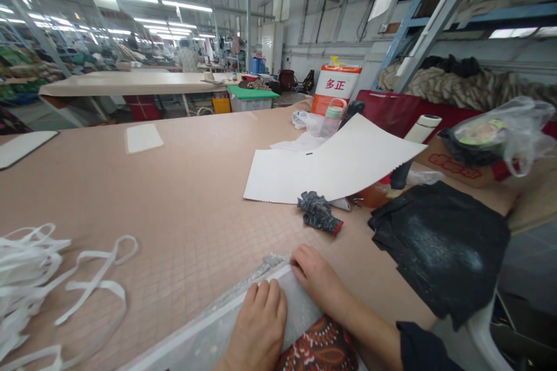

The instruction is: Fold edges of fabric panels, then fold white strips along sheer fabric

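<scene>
Along the table's near edge lies a translucent grey-white sheet (204,333) with a white strip along its far border. My left hand (260,322) rests on this sheet at the lower middle, its fingers bent and pressed together at the strip. My right hand (315,278) is just beyond and to the right, fingers curled onto the sheet's far right corner, with the fingertips partly hidden. A dark red paisley-patterned cloth (322,348) shows at the bottom, below my right forearm. A bunched, silvery edge of material (267,264) sticks out past the strip.
White straps (102,281) lie loose at left on the brown table (174,197). Ahead are a grey knitted glove (319,213) and large white card sheets (331,162). Black fabric (444,243) hangs over the right edge, near a white flask (423,128) and a plastic bag (500,130).
</scene>
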Action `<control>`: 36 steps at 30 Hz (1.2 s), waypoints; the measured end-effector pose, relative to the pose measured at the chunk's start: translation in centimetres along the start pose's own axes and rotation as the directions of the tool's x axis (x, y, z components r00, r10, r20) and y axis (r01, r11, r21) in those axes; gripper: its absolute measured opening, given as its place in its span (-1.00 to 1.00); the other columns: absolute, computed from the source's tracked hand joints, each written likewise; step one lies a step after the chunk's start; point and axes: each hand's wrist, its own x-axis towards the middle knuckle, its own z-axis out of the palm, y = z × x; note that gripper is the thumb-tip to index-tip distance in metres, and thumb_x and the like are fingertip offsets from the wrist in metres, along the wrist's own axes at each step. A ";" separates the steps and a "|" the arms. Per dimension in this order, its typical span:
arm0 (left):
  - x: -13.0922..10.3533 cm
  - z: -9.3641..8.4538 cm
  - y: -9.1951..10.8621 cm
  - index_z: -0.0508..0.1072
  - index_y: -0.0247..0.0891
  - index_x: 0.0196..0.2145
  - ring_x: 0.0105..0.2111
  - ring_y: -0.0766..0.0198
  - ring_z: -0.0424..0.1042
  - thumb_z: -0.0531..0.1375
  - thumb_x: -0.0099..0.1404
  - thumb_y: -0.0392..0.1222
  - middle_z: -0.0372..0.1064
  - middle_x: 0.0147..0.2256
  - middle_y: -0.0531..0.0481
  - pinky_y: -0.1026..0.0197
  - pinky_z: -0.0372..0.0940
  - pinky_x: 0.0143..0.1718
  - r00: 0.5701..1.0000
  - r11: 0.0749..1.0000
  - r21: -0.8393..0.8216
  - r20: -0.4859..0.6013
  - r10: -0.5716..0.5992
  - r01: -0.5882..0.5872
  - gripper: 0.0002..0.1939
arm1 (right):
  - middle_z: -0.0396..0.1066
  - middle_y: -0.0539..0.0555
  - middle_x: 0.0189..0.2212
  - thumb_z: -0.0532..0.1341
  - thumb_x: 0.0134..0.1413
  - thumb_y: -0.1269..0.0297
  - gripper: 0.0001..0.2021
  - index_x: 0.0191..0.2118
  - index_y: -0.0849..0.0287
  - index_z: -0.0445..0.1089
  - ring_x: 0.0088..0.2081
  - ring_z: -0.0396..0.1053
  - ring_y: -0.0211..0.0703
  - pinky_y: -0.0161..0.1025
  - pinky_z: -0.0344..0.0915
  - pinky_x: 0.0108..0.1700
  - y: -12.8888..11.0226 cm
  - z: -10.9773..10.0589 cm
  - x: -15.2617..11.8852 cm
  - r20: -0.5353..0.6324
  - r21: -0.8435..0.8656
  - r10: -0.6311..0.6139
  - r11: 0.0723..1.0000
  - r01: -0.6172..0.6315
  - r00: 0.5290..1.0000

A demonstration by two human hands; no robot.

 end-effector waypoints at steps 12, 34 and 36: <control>-1.6 -1.3 -0.2 0.21 -0.43 0.05 0.02 -0.03 0.13 -0.08 0.25 -0.39 0.17 0.04 -0.32 -0.07 0.11 -0.01 0.974 0.993 -0.018 0.195 -0.111 0.117 -0.60 | 0.29 0.00 -0.48 0.02 -0.10 0.54 -0.85 -0.43 0.16 0.22 -0.41 0.25 -0.22 -0.31 0.19 -0.35 -0.4 -0.6 0.8 0.062 0.259 0.089 0.960 -0.102 0.994; -0.6 -1.7 -0.8 0.34 -0.33 -0.05 -0.17 0.06 0.27 -0.04 0.18 -0.40 0.32 -0.13 -0.16 -0.02 0.25 -0.18 0.988 0.987 -0.061 0.070 -0.141 0.146 -0.61 | 0.33 0.06 -0.39 0.00 -0.22 0.64 -0.69 -0.31 0.21 0.25 -0.32 0.27 -0.20 -0.32 0.19 -0.27 -0.6 -0.8 2.2 0.182 0.051 0.056 0.996 -0.067 0.982; -0.5 -2.0 -0.8 0.34 -0.34 -0.06 -0.14 0.04 0.26 -0.01 0.17 -0.37 0.31 -0.11 -0.17 -0.03 0.24 -0.15 0.983 0.981 -0.091 0.082 -0.165 0.173 -0.63 | 0.33 0.10 -0.32 -0.01 -0.18 0.65 -0.69 -0.29 0.20 0.26 -0.24 0.27 -0.14 -0.26 0.19 -0.19 -1.2 -0.7 1.8 0.136 -0.032 0.032 0.999 -0.028 0.990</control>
